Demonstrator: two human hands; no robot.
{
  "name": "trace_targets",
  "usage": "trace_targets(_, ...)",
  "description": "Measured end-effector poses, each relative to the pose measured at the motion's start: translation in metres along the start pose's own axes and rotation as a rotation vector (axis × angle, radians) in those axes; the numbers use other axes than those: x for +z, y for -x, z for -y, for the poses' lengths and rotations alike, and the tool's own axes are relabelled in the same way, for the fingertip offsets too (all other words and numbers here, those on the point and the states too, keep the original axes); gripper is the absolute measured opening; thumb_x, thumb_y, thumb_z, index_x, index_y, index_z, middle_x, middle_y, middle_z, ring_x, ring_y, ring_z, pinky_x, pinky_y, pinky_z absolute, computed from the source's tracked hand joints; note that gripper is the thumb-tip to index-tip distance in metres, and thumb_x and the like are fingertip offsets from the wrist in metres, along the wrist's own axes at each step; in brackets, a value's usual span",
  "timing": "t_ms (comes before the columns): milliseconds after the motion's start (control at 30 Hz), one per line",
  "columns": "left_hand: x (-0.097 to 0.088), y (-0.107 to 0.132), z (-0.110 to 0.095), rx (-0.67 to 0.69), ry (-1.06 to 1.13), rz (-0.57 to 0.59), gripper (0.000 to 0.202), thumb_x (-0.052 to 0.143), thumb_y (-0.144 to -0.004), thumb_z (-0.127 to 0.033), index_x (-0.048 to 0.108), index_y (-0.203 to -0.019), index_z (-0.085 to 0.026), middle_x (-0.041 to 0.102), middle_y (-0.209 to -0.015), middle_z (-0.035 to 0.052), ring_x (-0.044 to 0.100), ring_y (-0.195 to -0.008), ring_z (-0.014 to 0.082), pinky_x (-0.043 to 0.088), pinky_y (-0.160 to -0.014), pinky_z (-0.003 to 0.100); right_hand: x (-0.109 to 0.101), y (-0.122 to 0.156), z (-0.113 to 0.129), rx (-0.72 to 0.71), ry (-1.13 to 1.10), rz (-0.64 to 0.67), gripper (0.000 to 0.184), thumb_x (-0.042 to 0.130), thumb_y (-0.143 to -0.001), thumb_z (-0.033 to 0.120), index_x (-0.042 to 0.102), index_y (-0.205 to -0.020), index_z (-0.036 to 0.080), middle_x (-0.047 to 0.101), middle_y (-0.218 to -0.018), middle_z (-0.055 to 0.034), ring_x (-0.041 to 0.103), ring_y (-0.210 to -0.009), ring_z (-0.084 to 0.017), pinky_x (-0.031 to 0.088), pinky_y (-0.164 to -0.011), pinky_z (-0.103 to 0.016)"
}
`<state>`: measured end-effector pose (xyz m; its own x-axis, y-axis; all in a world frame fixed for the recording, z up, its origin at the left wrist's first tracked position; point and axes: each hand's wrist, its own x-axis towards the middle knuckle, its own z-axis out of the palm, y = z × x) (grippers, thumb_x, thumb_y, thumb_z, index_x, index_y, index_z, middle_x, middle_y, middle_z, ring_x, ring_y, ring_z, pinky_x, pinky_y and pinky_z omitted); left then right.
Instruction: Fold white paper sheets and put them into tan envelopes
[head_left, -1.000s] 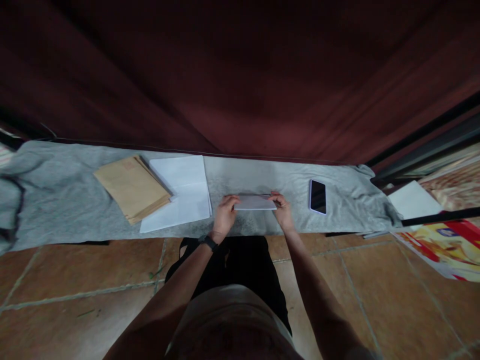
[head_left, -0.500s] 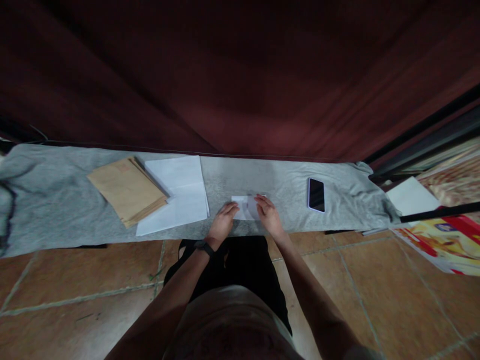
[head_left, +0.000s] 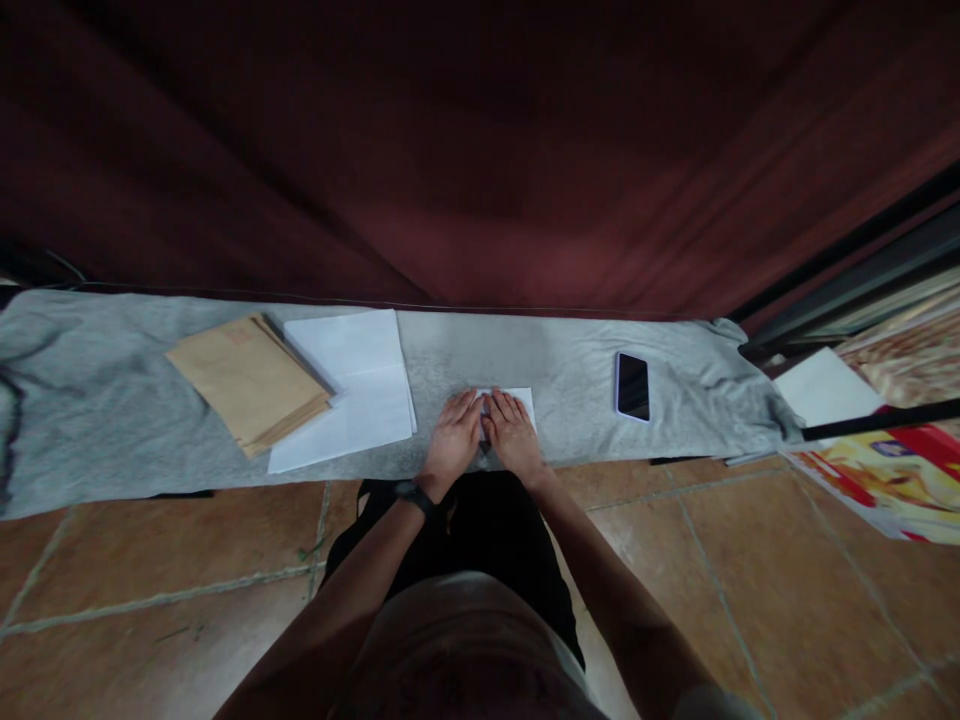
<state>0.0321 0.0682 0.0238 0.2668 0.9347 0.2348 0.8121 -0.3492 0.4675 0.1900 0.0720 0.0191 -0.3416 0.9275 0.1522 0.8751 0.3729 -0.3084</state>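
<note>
A small folded white paper (head_left: 528, 402) lies on the grey cloth, mostly covered by my hands. My left hand (head_left: 455, 430) rests palm down over its left part, fingers stretched out. Beside it my right hand (head_left: 513, 432) lies flat on the paper, fingers pointing away from me. The two hands almost touch at the fingertips and thumbs. A strip of the paper shows at the right and top. Left of my hands are larger white sheets (head_left: 375, 385), partly under a stack of brown envelopes (head_left: 244, 380).
A phone (head_left: 632, 386) with a dark screen lies to the right on the grey cloth (head_left: 577, 350). A dark red curtain (head_left: 480, 230) hangs behind the narrow surface. At the far right stand a dark frame, a white card (head_left: 825, 388) and a colourful printed box (head_left: 892, 480).
My right hand has moved left to beside my left hand, and both now lie flatter on the paper. More of the paper's right end shows; its left end is covered.
</note>
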Motion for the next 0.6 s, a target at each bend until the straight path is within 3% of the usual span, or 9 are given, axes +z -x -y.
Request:
trace_targets(100,0.006,-0.006,-0.01,-0.041,-0.133,0.076,0.053,0.037,-0.103,-0.029,0.046,-0.151,-0.007,0.043,-0.16,0.0167,0.034,-0.152,0.0283,0.028,-0.126,0.049,0.0,0.001,-0.003,0.001,0.026,0.003,0.052,0.038,-0.104,0.022,0.044,-0.154,0.011,0.04,-0.162,-0.013,0.036,-0.151,-0.026,0.026,-0.126,-0.047)
trace_targets(233,0.01,-0.006,-0.014,-0.06,-0.237,0.124,0.061,0.032,-0.105,-0.039,0.039,-0.154,-0.004,0.037,-0.163,0.017,0.026,-0.155,0.0281,0.024,-0.128,0.047,0.001,0.005,-0.009,0.025,0.068,-0.008,0.053,0.041,-0.103,0.023,0.043,-0.155,0.01,0.039,-0.163,-0.0131,0.034,-0.152,-0.026,0.026,-0.126,-0.045)
trace_targets(433,0.011,-0.001,-0.011,-0.066,-0.289,0.114,0.063,0.032,-0.105,-0.038,0.034,-0.157,-0.002,0.033,-0.165,0.0174,0.024,-0.156,0.0274,0.022,-0.128,0.045,0.003,0.012,-0.023,0.094,0.093,-0.07,0.056,0.04,-0.107,0.038,0.041,-0.156,0.011,0.039,-0.163,-0.0146,0.036,-0.15,-0.029,0.026,-0.124,-0.049)
trace_targets(600,0.012,0.001,-0.009,-0.085,-0.292,0.08,0.064,0.033,-0.104,-0.037,0.033,-0.157,-0.001,0.033,-0.164,0.019,0.024,-0.156,0.0283,0.022,-0.128,0.046,0.002,0.019,-0.034,0.132,0.123,-0.097,0.06,0.035,-0.108,0.042,0.035,-0.158,0.011,0.039,-0.163,-0.0148,0.036,-0.15,-0.029,0.025,-0.123,-0.05)
